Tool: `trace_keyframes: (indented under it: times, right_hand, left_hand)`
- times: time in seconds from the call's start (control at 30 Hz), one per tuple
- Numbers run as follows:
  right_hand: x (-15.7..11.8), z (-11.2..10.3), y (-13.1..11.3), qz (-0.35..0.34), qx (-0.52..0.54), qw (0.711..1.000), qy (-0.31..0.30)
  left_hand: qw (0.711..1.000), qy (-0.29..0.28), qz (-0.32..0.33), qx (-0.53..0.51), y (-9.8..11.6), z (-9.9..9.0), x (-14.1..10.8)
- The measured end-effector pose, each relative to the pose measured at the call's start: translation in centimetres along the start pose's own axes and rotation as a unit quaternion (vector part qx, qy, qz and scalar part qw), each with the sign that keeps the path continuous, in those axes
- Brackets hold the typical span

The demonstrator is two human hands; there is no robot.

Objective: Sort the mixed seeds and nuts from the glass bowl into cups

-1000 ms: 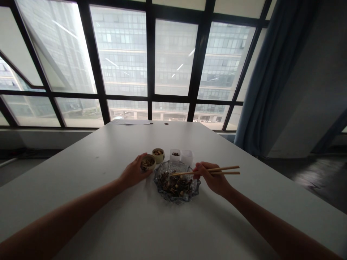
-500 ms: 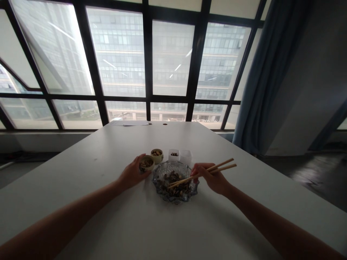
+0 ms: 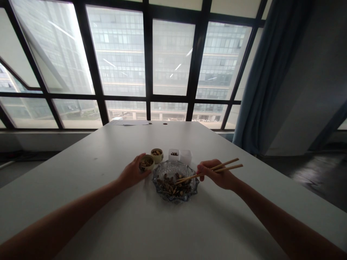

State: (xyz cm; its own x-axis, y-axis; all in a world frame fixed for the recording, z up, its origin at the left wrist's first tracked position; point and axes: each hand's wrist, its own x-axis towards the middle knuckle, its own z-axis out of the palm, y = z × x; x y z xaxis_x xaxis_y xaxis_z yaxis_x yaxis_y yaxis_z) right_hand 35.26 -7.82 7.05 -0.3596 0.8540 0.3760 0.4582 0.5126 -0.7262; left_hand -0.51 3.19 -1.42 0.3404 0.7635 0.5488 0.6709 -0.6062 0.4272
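Note:
A pair of wooden chopsticks [image 3: 223,167] is gripped in my right hand [image 3: 217,174], which is closed around them. Their tips reach down into a scalloped glass bowl [image 3: 194,192] holding a heap of dark striped seeds [image 3: 170,186], apparently sunflower seeds, with a few paler bits among them. To the left of the glass bowl, my left hand [image 3: 133,169] wraps round a small cream-coloured cup [image 3: 148,169] with brownish pieces inside. Whether anything is pinched between the chopstick tips is too small to tell.
Just behind stand a second small cream cup [image 3: 157,158] with nut-like pieces, a white square container [image 3: 174,156] with a few dark bits, and another white container [image 3: 185,156] beside it. Papers [image 3: 130,122] lie at the table's [image 3: 114,224] far end, near the windows.
My right hand has moved to the right with the chopsticks, and their tips have shifted right and slightly up within the glass bowl. My left hand and the cup stay in place.

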Motion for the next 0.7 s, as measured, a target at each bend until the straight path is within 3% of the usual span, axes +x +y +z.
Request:
trace_keyframes:
  times: [0.13,0.23,0.37,0.57,0.7]
  right_hand:
    - [0.1,-0.8,0.0,0.006,-0.034,0.997,0.074]
    - [0.0,-0.9,-0.3,0.004,-0.06,0.997,0.055]
    - [-0.2,-1.1,-0.7,0.02,0.016,0.999,0.03]
    - [0.0,-1.8,-0.5,0.045,0.112,0.985,0.125]
    - [0.1,-1.4,-0.6,0.08,0.136,0.985,0.071]
  left_hand:
    - [1.0,0.003,0.005,0.0,-0.1,0.1,0.0]
    - [1.0,0.007,0.011,0.001,-0.3,0.2,0.0]
    - [1.0,0.002,0.012,-0.001,-0.3,0.1,0.0]
    - [1.0,0.002,0.003,-0.004,0.0,0.0,0.0]
    - [1.0,0.008,0.0,-0.006,-0.1,0.1,0.0]
